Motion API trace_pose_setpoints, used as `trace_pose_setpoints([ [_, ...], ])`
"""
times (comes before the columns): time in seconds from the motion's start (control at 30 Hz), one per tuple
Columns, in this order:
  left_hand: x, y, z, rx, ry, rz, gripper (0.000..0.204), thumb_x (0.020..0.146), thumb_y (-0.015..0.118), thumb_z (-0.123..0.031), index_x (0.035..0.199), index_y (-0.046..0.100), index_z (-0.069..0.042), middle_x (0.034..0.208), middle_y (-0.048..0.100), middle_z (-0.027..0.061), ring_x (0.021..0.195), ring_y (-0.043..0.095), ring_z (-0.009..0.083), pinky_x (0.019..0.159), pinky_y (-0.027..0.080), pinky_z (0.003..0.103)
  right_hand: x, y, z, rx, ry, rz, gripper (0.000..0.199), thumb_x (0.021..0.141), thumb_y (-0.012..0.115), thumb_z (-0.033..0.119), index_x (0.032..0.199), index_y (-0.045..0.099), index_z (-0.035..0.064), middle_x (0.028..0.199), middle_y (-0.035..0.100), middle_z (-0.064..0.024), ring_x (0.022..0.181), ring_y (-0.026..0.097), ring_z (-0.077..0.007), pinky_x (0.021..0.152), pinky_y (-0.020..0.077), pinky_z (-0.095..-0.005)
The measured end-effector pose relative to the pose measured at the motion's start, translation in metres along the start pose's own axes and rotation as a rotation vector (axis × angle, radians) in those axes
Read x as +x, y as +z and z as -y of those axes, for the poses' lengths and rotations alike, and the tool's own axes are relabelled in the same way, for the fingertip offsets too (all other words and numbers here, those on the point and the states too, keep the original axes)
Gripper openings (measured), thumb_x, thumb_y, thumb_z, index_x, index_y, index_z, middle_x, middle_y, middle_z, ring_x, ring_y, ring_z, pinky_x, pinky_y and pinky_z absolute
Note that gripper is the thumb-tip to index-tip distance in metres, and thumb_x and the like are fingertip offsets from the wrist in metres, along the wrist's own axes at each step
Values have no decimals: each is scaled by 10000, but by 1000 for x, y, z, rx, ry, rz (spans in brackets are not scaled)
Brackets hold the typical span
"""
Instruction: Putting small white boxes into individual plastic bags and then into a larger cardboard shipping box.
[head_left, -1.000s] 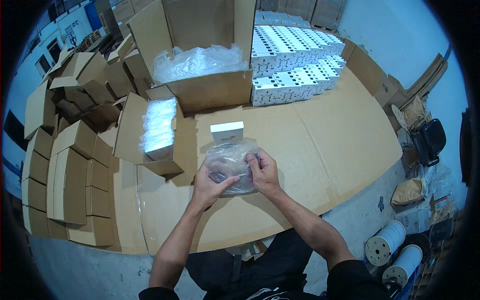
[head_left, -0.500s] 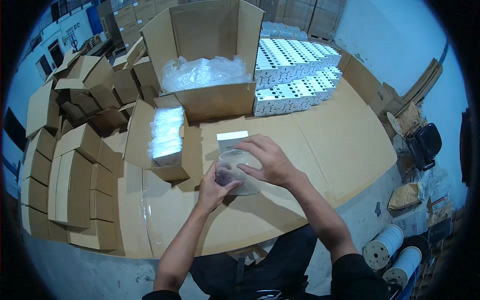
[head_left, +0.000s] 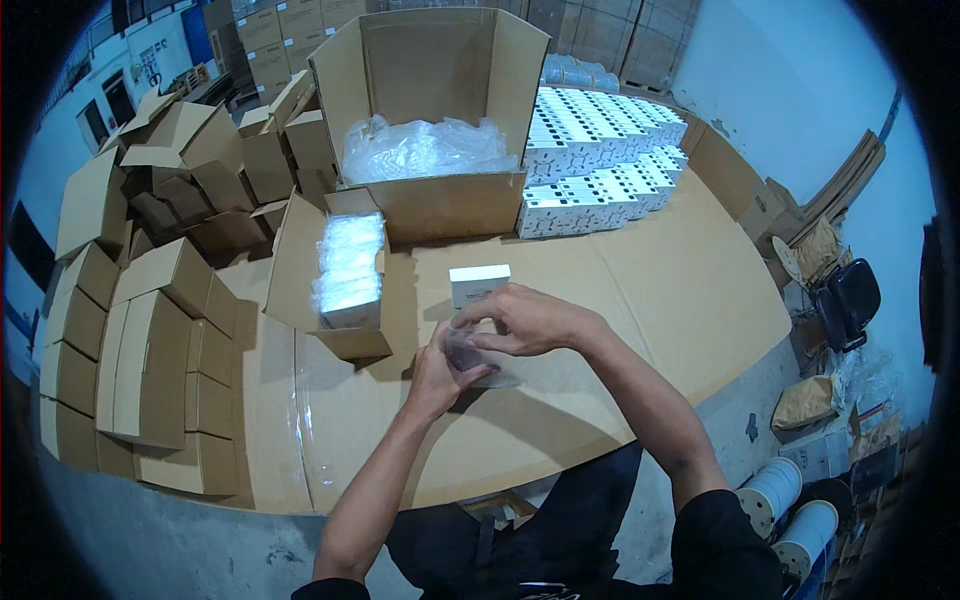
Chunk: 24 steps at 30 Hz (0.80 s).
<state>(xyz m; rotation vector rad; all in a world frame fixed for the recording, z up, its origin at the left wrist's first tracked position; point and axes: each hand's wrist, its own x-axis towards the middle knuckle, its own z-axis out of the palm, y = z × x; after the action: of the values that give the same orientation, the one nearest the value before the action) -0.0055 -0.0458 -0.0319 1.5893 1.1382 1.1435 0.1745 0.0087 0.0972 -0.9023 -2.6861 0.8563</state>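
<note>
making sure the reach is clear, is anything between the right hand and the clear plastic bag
Nothing visible: the right hand is right at the clear plastic bag, which the left hand holds. The small white box stands just beyond, not between them.

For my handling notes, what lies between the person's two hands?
The head view shows clear plastic between the left hand and the right hand.

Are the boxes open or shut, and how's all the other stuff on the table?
Clear wrapping: held in the left hand
Big cardboard box: open, clear plastic inside
Smaller cardboard box: open, wrapped packs inside
Single white box: looks shut
White boxes: stacked in rows
</note>
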Motion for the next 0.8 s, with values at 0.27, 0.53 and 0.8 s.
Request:
trace_pose_setpoints([
  [0.27,3,-3,-3,73,-98,51,825,657,949,-127,1336,498,-1,1194,695,153,1110,680,257,942,559,404,-5,-5,-4,0,-27,12,355,886,686,230,1201,703,68,951,742,-176,776,706,-303,791,568,-413],
  [0.53,3,0,9,9,-23,-3,803,641,960,-136,1303,521,-21,1133,714,146,1061,699,259,918,567,397,-1,-6,-14,115,69,76,301,1028,519,207,969,701,-26,844,724,-178,786,693,-320,784,545,-426],
  [0.8,2,-4,-15,31,-102,54,803,620,966,-134,1273,513,-25,1168,685,127,1077,677,246,911,560,398,-6,-5,-20,-15,-107,48,490,877,746,412,1203,690,52,975,732,-184,746,679,-316,739,549,-401],
])
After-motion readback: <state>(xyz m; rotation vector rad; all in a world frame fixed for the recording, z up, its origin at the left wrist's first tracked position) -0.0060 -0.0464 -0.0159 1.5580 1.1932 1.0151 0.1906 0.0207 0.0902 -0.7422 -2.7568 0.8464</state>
